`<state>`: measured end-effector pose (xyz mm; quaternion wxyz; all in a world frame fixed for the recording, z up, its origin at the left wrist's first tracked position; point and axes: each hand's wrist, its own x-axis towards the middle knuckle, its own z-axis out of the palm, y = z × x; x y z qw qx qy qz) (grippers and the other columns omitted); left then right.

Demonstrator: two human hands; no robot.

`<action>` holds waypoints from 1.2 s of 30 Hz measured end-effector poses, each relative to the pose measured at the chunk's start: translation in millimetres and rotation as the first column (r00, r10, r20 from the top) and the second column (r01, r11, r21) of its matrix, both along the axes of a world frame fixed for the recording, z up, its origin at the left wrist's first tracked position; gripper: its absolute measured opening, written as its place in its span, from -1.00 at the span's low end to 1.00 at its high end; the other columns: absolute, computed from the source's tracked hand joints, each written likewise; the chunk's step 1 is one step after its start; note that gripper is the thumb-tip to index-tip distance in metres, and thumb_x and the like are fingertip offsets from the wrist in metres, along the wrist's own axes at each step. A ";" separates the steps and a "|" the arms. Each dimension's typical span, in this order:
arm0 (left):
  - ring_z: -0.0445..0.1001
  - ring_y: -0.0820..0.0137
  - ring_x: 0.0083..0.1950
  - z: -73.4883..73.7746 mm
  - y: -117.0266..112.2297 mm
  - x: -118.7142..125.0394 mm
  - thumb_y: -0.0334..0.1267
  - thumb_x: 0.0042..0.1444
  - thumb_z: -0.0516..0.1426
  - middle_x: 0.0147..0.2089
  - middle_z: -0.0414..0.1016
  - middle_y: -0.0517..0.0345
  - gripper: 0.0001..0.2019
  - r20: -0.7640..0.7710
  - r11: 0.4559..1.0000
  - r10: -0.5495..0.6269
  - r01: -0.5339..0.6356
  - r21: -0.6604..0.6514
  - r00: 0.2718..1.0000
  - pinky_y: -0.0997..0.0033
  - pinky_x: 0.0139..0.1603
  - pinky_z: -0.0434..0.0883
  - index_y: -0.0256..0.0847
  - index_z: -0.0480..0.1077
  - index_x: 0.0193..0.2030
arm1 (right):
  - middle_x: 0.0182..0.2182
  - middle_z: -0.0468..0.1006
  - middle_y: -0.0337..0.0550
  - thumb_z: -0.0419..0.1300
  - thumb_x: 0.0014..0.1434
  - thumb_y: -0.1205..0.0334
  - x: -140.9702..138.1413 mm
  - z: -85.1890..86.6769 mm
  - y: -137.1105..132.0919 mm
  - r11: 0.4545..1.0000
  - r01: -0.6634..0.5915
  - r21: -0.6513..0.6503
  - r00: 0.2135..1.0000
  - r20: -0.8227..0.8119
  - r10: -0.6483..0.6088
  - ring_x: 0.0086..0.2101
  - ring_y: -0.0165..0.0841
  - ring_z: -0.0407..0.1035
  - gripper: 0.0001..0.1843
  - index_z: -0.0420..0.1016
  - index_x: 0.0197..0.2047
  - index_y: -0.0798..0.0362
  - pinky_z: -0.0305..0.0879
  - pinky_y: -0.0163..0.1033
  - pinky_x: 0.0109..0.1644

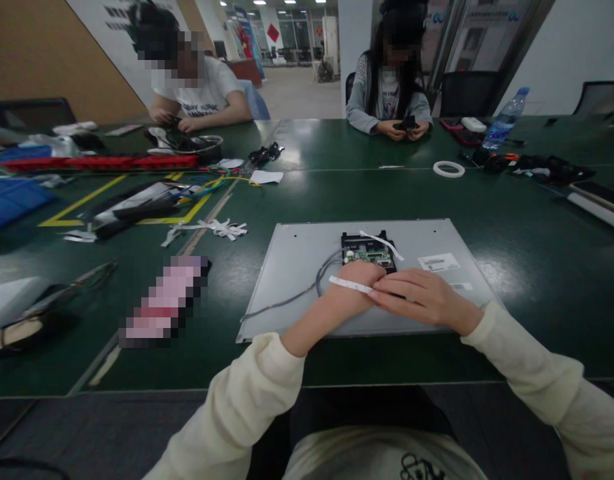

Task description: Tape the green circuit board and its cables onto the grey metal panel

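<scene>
On the flat grey metal panel [297,267] atop the dark green table [511,213], your right hand [421,300] pinches a thin white tape strip [351,285] lying left-to-right across your fisted left hand [359,275]

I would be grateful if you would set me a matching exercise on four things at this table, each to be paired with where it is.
Things
1. water bottle
2. tape ring
3. circuit board
4. white strip

Places
A. lying across the back of the left hand
B. set on the grey panel, just beyond the left hand
C. standing at the far right of the green table
D. lying flat on the bare green table, beyond the grey panel

Pairs: 1-C, 2-D, 3-B, 4-A
</scene>
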<state>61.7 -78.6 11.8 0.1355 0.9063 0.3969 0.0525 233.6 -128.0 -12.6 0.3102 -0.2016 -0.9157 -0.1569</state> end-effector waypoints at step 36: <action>0.38 0.24 0.05 -17.3 -43.3 -94.2 -0.31 0.16 0.05 0.02 0.45 0.01 -0.74 0.238 0.938 0.237 -0.286 0.197 0.942 0.21 0.05 0.30 -0.21 0.33 0.00 | -0.26 0.59 -0.12 0.13 0.21 0.34 -36.6 29.7 35.5 0.933 0.334 0.137 0.925 -0.238 -0.296 -0.28 -0.40 0.47 -0.83 0.51 -0.16 0.12 0.30 -0.31 -0.20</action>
